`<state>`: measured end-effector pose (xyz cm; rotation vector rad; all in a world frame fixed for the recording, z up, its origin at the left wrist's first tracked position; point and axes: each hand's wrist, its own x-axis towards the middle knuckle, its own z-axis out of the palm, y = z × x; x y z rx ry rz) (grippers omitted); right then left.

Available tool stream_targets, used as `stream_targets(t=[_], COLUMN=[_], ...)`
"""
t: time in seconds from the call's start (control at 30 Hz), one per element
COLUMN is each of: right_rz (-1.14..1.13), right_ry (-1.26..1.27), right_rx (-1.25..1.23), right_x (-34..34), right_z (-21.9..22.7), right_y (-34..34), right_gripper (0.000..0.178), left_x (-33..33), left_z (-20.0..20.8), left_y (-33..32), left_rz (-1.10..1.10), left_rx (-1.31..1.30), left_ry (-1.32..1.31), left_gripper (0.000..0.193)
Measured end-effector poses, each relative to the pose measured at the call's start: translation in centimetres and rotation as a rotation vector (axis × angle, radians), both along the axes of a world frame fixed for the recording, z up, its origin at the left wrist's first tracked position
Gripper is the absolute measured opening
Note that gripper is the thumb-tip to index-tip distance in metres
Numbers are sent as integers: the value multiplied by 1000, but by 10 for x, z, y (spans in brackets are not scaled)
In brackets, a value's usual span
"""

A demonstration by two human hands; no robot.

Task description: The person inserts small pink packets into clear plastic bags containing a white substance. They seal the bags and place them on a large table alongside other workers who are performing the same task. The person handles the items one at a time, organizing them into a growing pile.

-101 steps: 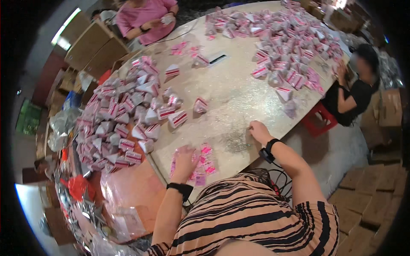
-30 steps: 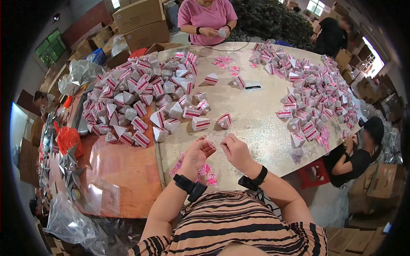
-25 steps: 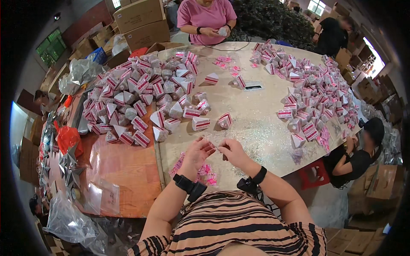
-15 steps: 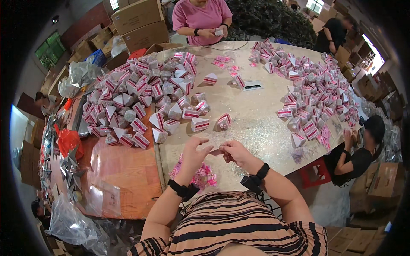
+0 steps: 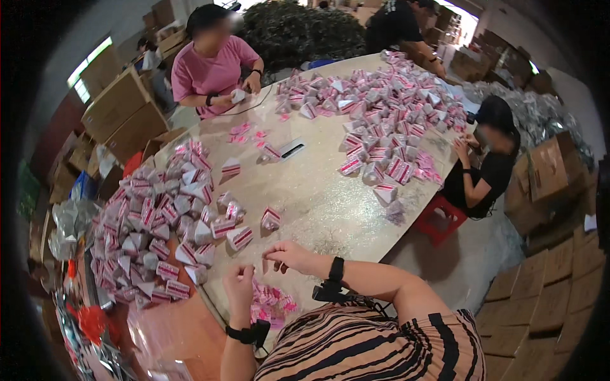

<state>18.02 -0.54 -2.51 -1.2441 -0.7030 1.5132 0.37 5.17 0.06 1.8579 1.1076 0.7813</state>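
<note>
My right hand pinches a small pale pink paper label that hangs from its fingertips. A short gap away, my left hand is closed, its fingers curled together; whatever they may hold is too small to make out. Just below both hands lies a loose heap of pink and white labels near the table edge. Beyond my fingers sit wedge-shaped clear packs with pink-striped labels, the nearest being one pack and another standing alone.
Large piles of similar packs cover the left and far right of the pale table. A person in pink handles a white piece across from me. Another, in black, sits at the right by a red stool.
My view has turned, so the table sits further left and tilted. My left hand's fingers, spread before, are now curled. The label stays at my right hand's fingertips.
</note>
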Motion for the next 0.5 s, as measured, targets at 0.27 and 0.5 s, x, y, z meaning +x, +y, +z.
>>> stream_targets(t=[0.27, 0.5], right_rz=[-38, 62], right_ry=[-43, 193], right_rx=[199, 102], right_x=[-9, -7], right_z=[-13, -14], right_y=[5, 0], right_gripper=[14, 14], left_x=[4, 3], left_z=[-10, 15], left_y=[5, -3], left_rz=[-44, -320], left_rx=[-383, 141], left_ry=[-149, 49], left_gripper=[18, 9])
